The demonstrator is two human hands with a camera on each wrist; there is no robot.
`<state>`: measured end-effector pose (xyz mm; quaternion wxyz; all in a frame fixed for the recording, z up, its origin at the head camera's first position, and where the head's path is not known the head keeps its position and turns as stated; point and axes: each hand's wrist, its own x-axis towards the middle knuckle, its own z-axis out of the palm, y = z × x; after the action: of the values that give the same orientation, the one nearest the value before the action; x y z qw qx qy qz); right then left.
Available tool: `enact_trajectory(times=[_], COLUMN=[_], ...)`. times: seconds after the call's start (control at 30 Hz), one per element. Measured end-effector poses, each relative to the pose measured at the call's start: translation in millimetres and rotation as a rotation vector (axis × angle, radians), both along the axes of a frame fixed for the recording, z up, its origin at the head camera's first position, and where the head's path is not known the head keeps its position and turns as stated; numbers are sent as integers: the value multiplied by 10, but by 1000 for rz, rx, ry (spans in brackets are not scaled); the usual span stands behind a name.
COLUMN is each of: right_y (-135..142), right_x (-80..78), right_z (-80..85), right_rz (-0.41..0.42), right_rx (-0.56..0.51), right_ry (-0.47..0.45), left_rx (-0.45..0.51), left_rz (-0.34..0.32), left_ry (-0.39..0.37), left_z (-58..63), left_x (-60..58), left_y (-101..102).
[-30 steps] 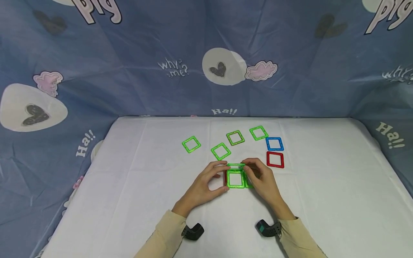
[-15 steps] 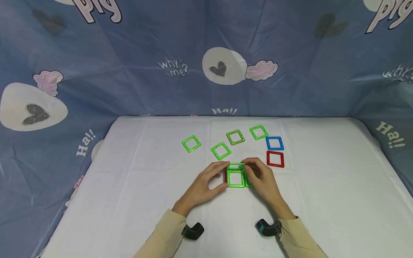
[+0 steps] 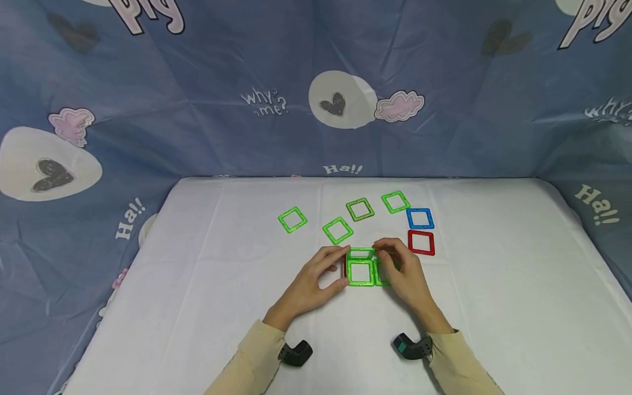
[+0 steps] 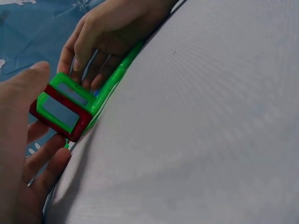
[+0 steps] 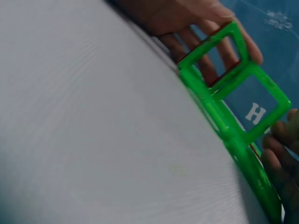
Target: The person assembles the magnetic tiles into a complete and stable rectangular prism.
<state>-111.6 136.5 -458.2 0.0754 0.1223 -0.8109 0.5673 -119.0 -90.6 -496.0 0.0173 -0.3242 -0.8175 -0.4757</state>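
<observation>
My left hand [image 3: 308,282] holds the left side of a small build of magnetic tiles, thumb at the near edge and fingers at the far edge of an upright red tile [image 4: 85,122]. One green tile [image 3: 361,284] lies flat in the middle of the build. Behind it a green tile [image 5: 272,85] stands upright. Another flat green tile [image 3: 380,277] joins on the right, partly under my right hand [image 3: 407,274]. The right fingertips are by the right edge of the upright green tile, bent loosely; whether they touch it is hard to tell.
Several loose green tiles [image 3: 337,240] lie beyond the build. A blue tile [image 3: 420,226] and a red tile [image 3: 421,252] lie to the right. White cloth [image 3: 237,236] covers the table, and a patterned blue curtain [image 3: 276,142] hangs behind it.
My right hand has shifted slightly to the right and away, its fingertips drawing back from the upright green tile's corner. The left hand keeps its hold.
</observation>
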Motion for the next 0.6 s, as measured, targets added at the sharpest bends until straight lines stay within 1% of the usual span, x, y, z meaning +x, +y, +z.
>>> enact_trajectory(times=[0.17,0.23,0.4,0.5,0.6], right_y=[51,83,177,216,248], right_x=[-37,-70,-152,-175,-190], right_z=[-23,-95,-289,-306,-278], right_rz=[-59,-69,-80,-90,-104], right_rx=[-10,-19,-1,7,13], right_ry=[21,25,49,62,76], left_rx=[-2,-3,-11,-18,-20], left_rz=[0,-1,-2,1,4], left_ry=[-3,-7,-17,-22,-23], left_z=[-1,-1,-1,8,14], left_x=[4,6,10,10,7], left_y=[1,2,5,6,6])
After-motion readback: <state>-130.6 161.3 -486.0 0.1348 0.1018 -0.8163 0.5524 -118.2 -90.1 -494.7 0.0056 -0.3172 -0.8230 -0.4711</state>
